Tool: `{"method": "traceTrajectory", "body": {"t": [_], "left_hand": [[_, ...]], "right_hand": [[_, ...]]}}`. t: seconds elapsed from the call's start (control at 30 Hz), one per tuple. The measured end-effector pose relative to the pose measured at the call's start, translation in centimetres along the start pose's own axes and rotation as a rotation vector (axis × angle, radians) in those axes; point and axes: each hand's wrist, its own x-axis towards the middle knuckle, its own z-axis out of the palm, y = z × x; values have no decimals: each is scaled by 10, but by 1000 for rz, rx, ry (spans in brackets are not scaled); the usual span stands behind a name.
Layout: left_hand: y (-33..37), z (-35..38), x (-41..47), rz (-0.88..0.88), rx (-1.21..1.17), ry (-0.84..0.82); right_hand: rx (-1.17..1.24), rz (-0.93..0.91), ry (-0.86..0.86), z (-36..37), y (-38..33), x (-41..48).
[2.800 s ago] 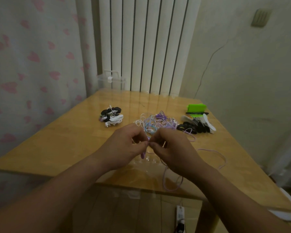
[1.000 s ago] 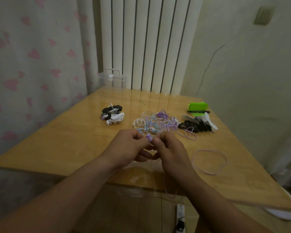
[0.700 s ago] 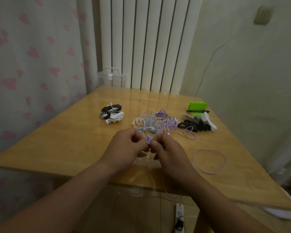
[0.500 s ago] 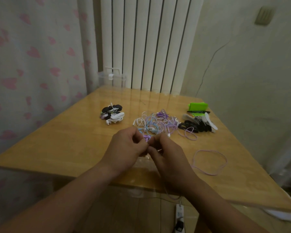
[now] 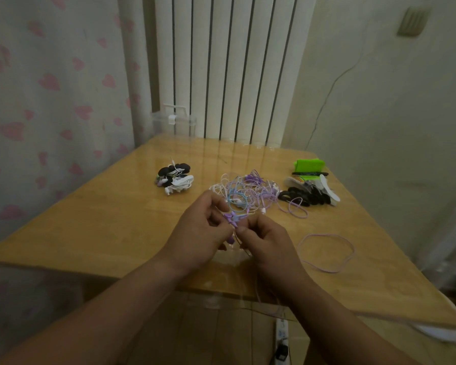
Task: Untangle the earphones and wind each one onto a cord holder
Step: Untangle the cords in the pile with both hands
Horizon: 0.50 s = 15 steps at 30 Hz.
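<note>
One earphone tangle (image 5: 244, 192) | glossy wooden table (image 5: 116, 219) | radiator (image 5: 234, 69), heart-print curtain (image 5: 50, 88) behind

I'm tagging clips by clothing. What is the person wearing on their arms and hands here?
Nothing visible: the left hand and right hand are bare, without gloves, rings or a watch; the left forearm and right forearm are uncovered to the frame's edge, no sleeve in view. Dim light could hide small details.

The wooden tabletop (image 5: 103, 233) carries wound earphones (image 5: 174, 177) at far left, a tangle (image 5: 248, 193) (white, blue, purple) mid-table, cord holders (image 5: 309, 197) right, and a looped purple cord (image 5: 324, 234) nearer.
</note>
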Motion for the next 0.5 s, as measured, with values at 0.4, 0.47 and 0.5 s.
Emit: {"method": "traceTrajectory", "body": {"t": [0.4, 0.47, 0.5], "left_hand": [[-5, 3, -2, -17, 34, -2], [-5, 3, 1, -124, -141, 12], [-6, 4, 3, -191, -246, 20]], "right_hand": [[-407, -53, -59, -5, 1, 14], [-313, 23, -68, -5, 1, 15], [-293, 29, -63, -4, 1, 15]]}}
